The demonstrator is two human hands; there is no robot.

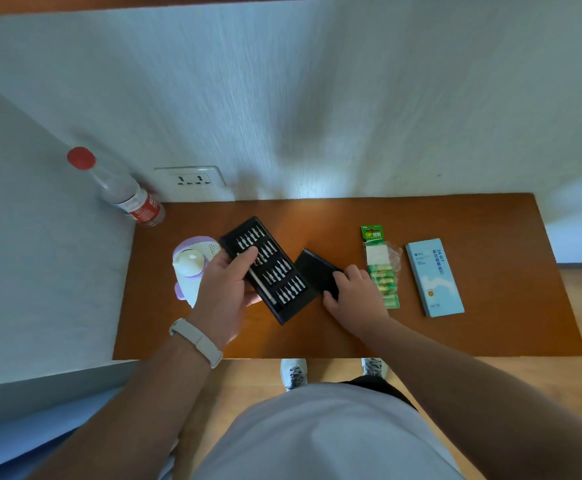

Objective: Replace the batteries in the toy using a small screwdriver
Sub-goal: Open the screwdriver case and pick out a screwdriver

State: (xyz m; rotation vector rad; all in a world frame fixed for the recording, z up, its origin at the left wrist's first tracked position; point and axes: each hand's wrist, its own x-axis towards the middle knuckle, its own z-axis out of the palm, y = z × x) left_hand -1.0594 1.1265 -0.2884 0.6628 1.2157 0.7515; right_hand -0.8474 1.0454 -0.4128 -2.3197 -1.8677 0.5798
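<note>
My left hand (225, 284) grips a black tray of screwdriver bits (275, 275), tilted above the brown table (473, 327), thumb across its upper part. A thin screwdriver handle lies along the tray's left side. My right hand (353, 294) holds the black case sleeve (313, 270) just right of the tray, against the table. The purple and white toy (192, 263) lies behind my left hand, partly hidden by it. A green pack of batteries (383, 271) lies to the right of my right hand.
A light blue box (433, 277) lies right of the batteries. A clear bottle with a red cap (123, 188) stands in the back left corner by a wall socket (190, 180). White walls close the table's back and left.
</note>
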